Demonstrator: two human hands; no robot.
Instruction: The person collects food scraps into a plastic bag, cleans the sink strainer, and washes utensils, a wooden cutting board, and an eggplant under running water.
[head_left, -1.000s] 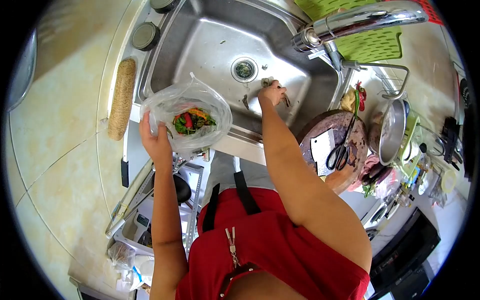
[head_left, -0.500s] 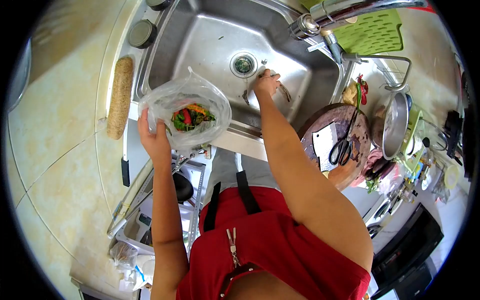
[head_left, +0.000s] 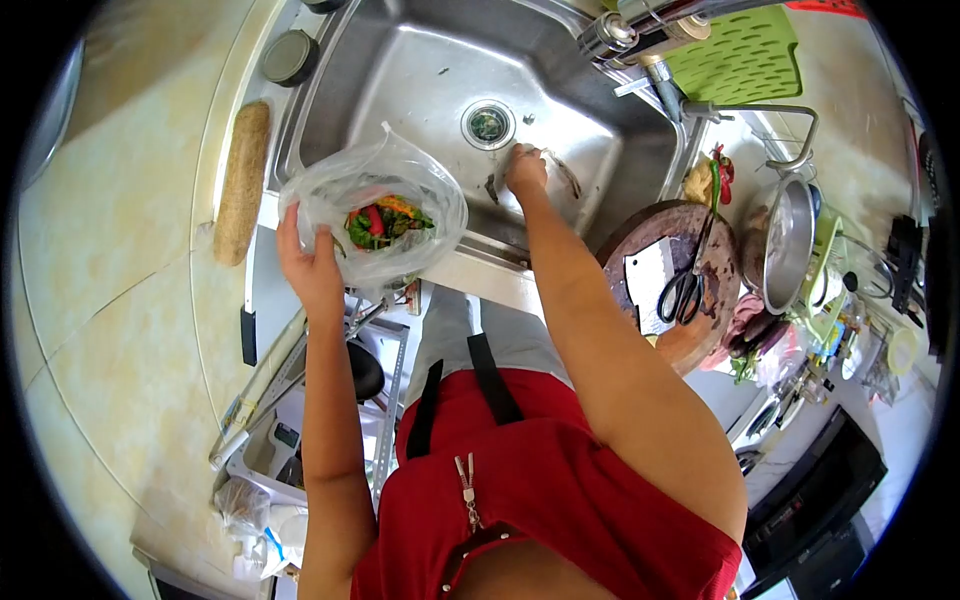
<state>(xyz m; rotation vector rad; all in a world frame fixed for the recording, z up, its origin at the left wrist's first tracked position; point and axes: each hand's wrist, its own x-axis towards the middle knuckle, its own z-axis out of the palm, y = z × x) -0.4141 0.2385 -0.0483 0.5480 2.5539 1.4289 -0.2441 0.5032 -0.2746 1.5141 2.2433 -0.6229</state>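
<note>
My left hand (head_left: 312,262) grips the near-left rim of a clear plastic bag (head_left: 400,272), holding its mouth open over the sink's front edge. Red, orange and green vegetable scraps (head_left: 385,222) lie inside it. Down in the steel sink (head_left: 420,85), my right hand (head_left: 526,172) touches the bottom just below the drain (head_left: 488,125). Its fingers are curled together, and whatever is between them is hidden. A dark scrap (head_left: 491,188) lies left of that hand, and a long brownish strip (head_left: 566,176) lies to its right.
Right of the sink, a round chopping board (head_left: 690,225) carries a cleaver (head_left: 650,285) and black-handled scissors (head_left: 682,296). Chillies (head_left: 724,178) and a metal basin (head_left: 790,245) stand beyond it. A loofah (head_left: 243,185) lies along the left counter. The faucet (head_left: 650,35) overhangs the back right corner.
My right hand has drawn slightly back toward me and left along the sink bottom, uncovering more of the brownish strip. My left hand still holds the bag in about the same place.
</note>
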